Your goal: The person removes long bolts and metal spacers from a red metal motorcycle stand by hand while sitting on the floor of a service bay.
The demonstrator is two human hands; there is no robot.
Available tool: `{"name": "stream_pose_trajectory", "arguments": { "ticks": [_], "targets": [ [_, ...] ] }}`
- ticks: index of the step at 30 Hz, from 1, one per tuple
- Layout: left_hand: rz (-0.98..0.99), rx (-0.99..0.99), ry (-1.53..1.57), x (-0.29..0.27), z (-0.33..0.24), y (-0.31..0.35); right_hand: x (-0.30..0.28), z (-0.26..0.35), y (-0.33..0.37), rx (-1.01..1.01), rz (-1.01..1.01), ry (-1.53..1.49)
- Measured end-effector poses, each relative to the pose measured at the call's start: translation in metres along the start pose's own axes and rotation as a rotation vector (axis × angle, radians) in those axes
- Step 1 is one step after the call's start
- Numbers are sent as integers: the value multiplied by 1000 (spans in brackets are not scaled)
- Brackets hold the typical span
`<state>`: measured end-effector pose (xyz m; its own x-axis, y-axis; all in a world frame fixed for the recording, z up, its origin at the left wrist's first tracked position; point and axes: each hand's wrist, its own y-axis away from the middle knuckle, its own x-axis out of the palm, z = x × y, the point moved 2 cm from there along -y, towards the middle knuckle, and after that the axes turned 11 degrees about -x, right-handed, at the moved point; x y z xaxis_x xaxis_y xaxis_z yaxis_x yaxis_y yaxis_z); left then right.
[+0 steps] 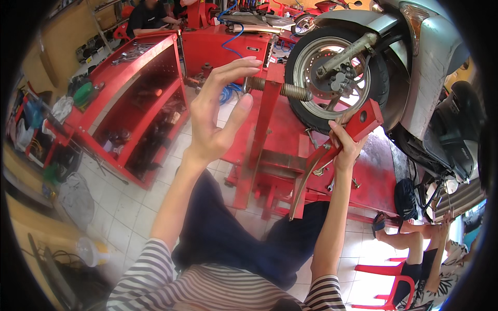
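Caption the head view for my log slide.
Left hand open by a threaded screw, right hand gripping a red metal bracket, beside a scooter's front wheel.

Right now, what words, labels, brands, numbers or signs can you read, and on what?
Small label on the red cabinet: too small to read.
Light marking on the scooter: too blurred to read.
No lettering shows on the red block in the right hand or the threaded rod near the left hand.

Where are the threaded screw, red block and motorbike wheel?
Threaded screw (296, 92): head view, threads toward its right end.
Red block (356, 126): head view, side face.
Motorbike wheel (325, 95): head view, brake disc.
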<state>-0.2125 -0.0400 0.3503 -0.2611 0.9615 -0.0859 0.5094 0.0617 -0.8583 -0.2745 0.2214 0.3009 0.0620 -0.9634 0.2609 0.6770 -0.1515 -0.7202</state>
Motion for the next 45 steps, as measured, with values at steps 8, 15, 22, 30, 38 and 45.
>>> {"name": "stream_pose_trajectory", "arguments": {
  "ticks": [8,15,22,30,38,45],
  "targets": [
    [102,-386,-190,-5,7,-8,-3,1,1,-21,-7,12],
    [-75,-116,38,-3,0,-3,1,-3,2,-9,-4,-9],
    [124,-590,-24,-9,31,-3,0,2,2,-14,-15,-11],
    [96,-177,-19,-10,10,-6,2,4,3,-8,-13,-11],
    [27,-306,-9,-12,5,15,-1,9,19,-99,40,-36],
    [-68,-94,45,-13,-17,13,0,13,22,-88,22,-55]
  ]
}}
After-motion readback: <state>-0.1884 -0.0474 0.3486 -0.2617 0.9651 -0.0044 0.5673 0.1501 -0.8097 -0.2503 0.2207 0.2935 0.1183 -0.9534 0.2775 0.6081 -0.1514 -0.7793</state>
